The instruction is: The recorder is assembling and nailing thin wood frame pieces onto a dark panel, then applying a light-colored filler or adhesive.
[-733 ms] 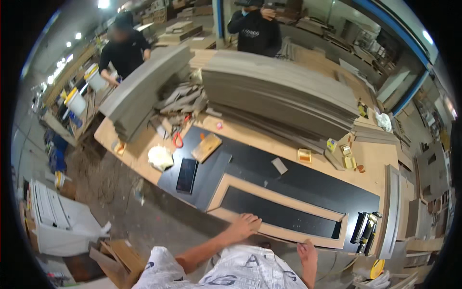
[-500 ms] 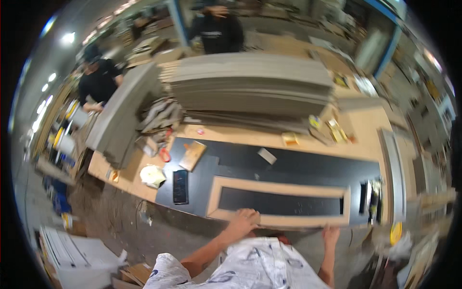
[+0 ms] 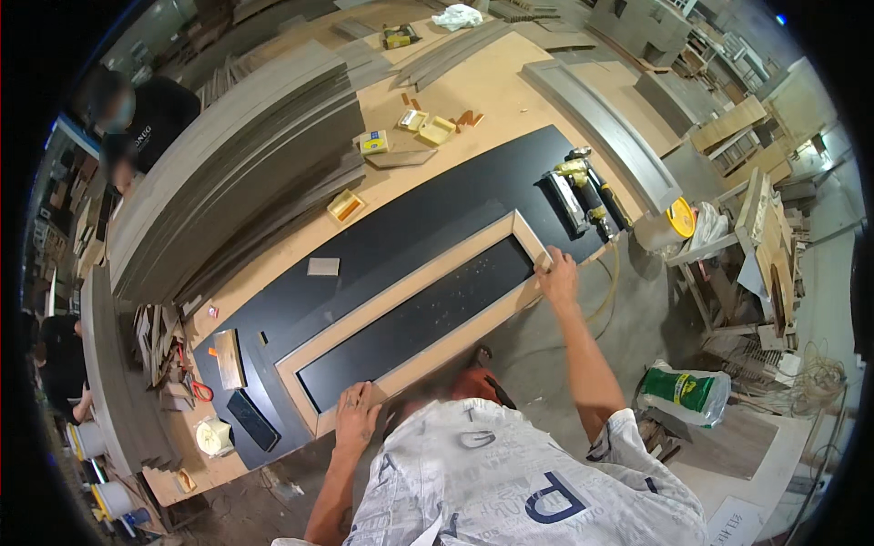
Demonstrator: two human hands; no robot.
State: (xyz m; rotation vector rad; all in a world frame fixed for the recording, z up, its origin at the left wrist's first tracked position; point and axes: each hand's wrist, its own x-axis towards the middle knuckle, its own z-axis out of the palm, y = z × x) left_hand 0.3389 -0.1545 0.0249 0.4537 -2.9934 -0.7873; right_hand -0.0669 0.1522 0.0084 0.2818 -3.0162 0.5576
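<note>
On the black panel (image 3: 428, 227) lies a long wooden frame (image 3: 414, 314), running lower-left to upper-right. Left hand (image 3: 355, 414) presses flat on its near-left end, right hand (image 3: 558, 278) grips its far-right corner. Nail gun (image 3: 587, 196) just beyond right hand.

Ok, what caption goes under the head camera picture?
Left hand and right hand press a long wooden frame on a black panel.

Nail guns (image 3: 584, 196), yellow tape roll (image 3: 680, 217), stacked grey boards (image 3: 246, 155), red scissors (image 3: 198, 389), green sack (image 3: 685, 391)
</note>
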